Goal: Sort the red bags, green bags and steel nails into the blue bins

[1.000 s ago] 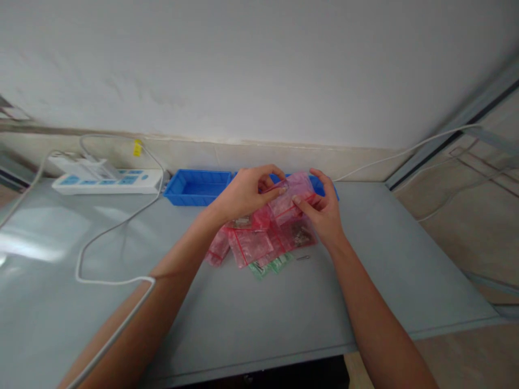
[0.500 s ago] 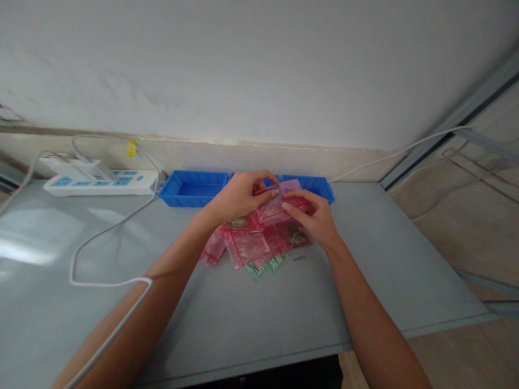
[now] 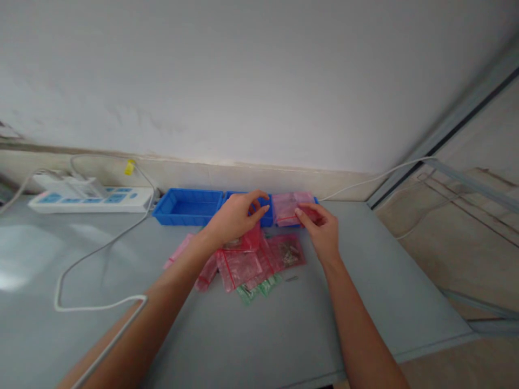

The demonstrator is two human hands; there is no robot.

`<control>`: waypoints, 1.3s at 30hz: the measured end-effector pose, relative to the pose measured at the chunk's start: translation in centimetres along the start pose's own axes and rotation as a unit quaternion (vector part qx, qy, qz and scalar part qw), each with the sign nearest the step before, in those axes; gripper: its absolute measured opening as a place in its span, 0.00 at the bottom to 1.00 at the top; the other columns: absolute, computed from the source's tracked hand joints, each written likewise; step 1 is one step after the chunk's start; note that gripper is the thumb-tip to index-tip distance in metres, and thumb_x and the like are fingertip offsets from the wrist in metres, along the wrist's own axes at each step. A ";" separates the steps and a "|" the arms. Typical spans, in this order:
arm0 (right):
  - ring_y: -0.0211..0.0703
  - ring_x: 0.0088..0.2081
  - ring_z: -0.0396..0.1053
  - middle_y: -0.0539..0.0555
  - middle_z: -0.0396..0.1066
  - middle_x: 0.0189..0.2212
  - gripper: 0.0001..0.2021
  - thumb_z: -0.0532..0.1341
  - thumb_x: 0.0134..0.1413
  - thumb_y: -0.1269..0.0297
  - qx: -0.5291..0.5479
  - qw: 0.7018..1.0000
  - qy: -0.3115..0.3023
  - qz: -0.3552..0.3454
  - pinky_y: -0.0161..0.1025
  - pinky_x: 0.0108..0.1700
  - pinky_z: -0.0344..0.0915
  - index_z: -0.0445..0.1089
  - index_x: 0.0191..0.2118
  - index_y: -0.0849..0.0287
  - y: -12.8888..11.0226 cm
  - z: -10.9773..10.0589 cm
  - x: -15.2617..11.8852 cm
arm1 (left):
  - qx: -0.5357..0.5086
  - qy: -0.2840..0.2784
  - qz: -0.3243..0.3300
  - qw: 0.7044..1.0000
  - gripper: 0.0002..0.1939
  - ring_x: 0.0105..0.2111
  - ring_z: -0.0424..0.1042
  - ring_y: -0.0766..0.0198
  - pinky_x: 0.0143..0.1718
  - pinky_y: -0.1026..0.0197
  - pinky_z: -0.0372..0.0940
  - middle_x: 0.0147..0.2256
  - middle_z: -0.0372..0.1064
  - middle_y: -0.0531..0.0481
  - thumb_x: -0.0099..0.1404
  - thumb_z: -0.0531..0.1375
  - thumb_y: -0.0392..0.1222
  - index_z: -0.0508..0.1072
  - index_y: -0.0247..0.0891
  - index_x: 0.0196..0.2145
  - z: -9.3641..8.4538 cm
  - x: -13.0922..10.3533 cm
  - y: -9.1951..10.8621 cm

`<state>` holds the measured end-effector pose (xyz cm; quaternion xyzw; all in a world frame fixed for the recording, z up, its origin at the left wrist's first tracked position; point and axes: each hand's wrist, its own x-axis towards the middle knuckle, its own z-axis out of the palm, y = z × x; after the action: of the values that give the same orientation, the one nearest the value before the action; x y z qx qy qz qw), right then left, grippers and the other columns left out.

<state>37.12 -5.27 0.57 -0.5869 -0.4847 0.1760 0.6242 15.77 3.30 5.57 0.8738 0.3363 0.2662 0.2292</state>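
My right hand (image 3: 322,227) pinches a pink zip bag (image 3: 287,208) by its right side, above the right blue tray (image 3: 317,200), which the bag mostly covers. Over the middle blue tray (image 3: 265,218), my left hand (image 3: 243,212) is open and holds nothing, its thumb and fingers apart. Below the hands lies a heap of pink zip bags (image 3: 243,266), one of them a bag with small metal parts (image 3: 290,253). Green bags (image 3: 257,289) stick out from under the heap. A small thin metal piece (image 3: 291,279) lies to its right.
At the left of the row stands another blue tray (image 3: 190,206). A white power strip (image 3: 93,200) with plugged-in chargers lies at the far left. A white cable (image 3: 60,292) loops over the grey table (image 3: 251,346) and crosses my left forearm. The wall rises behind.
My left hand has let go of the pink zip bag and opened. The right hand has carried the bag rightward, over the right tray. The camera view has shifted slightly.
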 end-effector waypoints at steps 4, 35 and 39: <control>0.51 0.37 0.74 0.58 0.79 0.37 0.19 0.67 0.54 0.48 -0.080 0.990 0.111 -0.033 0.49 0.45 0.70 0.80 0.41 0.60 1.3 -0.2 0.3 | 0.062 -0.027 -0.001 0.998 0.16 0.35 0.78 0.57 0.38 0.59 0.69 0.36 0.79 0.47 0.71 0.55 0.47 0.76 0.39 0.50 0.0 -0.1 -0.6; 0.62 0.65 0.57 0.63 0.78 0.44 0.25 0.49 0.70 0.47 -0.362 0.929 -0.031 -0.064 0.69 0.63 0.37 0.79 0.38 0.55 3.3 1.1 0.3 | 0.159 -0.118 -0.019 0.980 0.14 0.34 0.77 0.55 0.35 0.59 0.67 0.35 0.79 0.46 0.70 0.58 0.46 0.78 0.43 0.49 0.4 -1.0 1.2; 0.62 0.64 0.57 0.64 0.79 0.44 0.24 0.50 0.70 0.49 -0.367 0.928 -0.021 -0.063 0.69 0.63 0.38 0.79 0.36 0.56 3.2 1.4 0.1 | 0.158 -0.128 -0.019 0.979 0.14 0.35 0.78 0.54 0.36 0.58 0.67 0.35 0.79 0.46 0.70 0.58 0.45 0.78 0.43 0.50 0.4 -1.0 1.4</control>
<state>37.13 -3.62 -2.46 -0.7396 -0.5641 -0.0417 0.3648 16.08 1.55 5.78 0.9191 0.3590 0.0909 0.1343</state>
